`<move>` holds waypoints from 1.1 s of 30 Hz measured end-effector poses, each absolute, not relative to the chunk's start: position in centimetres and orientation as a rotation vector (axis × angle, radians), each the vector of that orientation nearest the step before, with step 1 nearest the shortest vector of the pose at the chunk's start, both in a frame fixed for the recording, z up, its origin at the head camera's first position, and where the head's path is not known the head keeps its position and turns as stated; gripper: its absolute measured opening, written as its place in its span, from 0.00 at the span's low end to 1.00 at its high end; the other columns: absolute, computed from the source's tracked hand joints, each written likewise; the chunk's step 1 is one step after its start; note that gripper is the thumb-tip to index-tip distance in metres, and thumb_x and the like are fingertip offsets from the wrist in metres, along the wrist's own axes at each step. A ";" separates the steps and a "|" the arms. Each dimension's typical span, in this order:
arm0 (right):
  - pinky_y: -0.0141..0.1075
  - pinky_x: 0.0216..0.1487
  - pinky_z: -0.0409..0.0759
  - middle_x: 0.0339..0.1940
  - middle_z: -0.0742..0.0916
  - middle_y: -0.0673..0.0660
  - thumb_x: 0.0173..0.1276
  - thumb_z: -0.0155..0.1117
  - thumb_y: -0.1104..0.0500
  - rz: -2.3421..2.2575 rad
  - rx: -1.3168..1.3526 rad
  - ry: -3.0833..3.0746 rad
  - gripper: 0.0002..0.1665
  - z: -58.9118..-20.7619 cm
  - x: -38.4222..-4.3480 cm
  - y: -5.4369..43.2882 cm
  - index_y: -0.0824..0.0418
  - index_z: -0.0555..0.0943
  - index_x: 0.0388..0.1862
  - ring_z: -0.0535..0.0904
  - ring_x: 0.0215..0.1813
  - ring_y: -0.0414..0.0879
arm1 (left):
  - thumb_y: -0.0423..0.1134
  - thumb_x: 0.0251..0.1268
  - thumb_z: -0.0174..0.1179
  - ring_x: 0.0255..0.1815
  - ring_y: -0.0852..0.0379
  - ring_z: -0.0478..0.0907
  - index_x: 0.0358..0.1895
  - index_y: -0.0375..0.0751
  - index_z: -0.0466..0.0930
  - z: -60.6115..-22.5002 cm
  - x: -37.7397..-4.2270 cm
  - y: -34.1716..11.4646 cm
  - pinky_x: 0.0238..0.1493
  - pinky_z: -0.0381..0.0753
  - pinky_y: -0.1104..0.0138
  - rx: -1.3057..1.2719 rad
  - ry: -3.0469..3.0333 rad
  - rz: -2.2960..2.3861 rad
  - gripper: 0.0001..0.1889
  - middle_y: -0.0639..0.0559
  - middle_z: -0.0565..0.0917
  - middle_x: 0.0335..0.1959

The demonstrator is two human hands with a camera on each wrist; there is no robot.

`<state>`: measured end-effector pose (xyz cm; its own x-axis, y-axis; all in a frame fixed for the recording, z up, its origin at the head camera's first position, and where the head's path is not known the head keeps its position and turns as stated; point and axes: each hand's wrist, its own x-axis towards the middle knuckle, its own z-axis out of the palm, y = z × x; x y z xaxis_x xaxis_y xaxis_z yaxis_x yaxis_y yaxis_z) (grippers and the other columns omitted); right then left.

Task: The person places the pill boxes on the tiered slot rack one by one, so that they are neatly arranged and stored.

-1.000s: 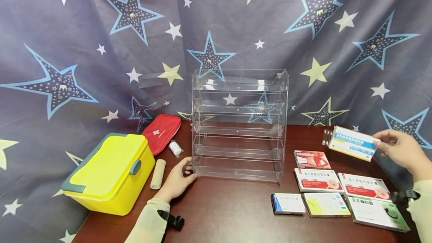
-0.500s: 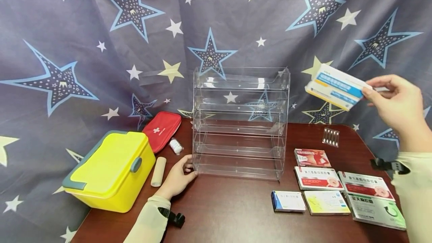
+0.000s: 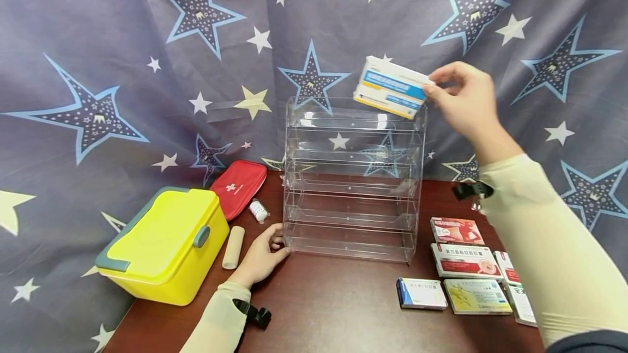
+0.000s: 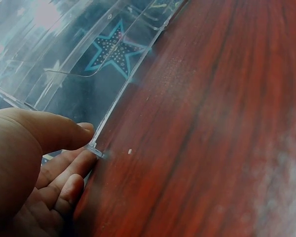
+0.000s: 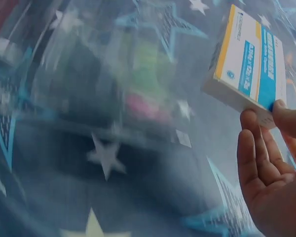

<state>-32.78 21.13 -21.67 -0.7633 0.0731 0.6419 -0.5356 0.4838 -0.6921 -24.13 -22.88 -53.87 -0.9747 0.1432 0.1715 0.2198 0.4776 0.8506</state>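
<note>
- One left hand (image 3: 260, 257), extended low, pinches a clear tiered rack (image 3: 349, 218) by its lower corner, thumb over fingers.
- Box (image 3: 390, 89): white, blue-banded, yellow-edged, tilted, overlapping the rack's top in the head view.
- Right hand (image 3: 466, 97): raised, thumb and fingers pinching the box's right end.

I'm at what looks like a makeshift medicine corner; whether in a home, shop or studio, I can't tell. A grey star-print curtain (image 3: 235, 42) hangs behind the far edge of my dark wooden worktop (image 3: 333, 301). A clear tiered rack (image 3: 349, 187) stands toward that edge, medicine boxes (image 3: 467, 261) lie toward the right edge, a red first-aid pouch (image 3: 240, 189) toward the far left corner.
</note>
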 end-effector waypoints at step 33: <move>0.38 0.46 0.78 0.49 0.89 0.47 0.76 0.69 0.51 1.108 0.282 -2.407 0.08 -24.7 -39.3 7.0 0.48 0.88 0.50 0.84 0.43 0.42 | 0.28 0.62 0.73 0.51 0.55 0.82 0.69 0.40 0.76 -53.9 -24.1 -22.8 0.54 0.81 0.61 -0.339 -2.630 -1.531 0.31 0.49 0.86 0.50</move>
